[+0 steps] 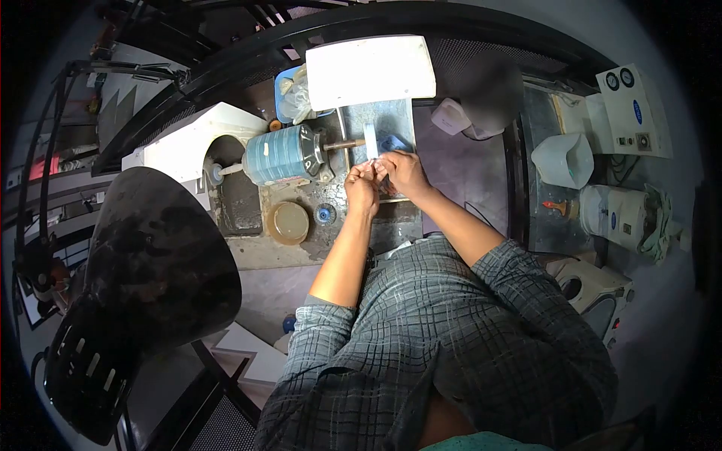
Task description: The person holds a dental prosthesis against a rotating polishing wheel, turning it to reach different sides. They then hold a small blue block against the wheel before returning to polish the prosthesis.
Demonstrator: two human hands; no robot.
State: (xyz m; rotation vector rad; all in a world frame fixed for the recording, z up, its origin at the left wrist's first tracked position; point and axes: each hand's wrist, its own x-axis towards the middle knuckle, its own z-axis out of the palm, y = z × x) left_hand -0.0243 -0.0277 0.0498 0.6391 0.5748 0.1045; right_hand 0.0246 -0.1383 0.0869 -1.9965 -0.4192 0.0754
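Observation:
A blue motor point(280, 154) lies on the bench, with a shaft running right to a pale wheel point(370, 141). Just below that wheel, my left hand point(362, 188) and my right hand point(406, 173) meet with closed fingers. They pinch something small and pale between them, too small to make out. Behind the wheel is a metal tray point(391, 113) under a white hood point(370, 71). A blue item point(392, 143) lies in the tray beside my right hand.
A round bowl point(288, 223) and a small blue round object point(325, 214) stand left of my forearms. A black lamp shade point(162, 255) looms at the left. At right are a white container point(564, 161) and a machine with gauges point(635, 113).

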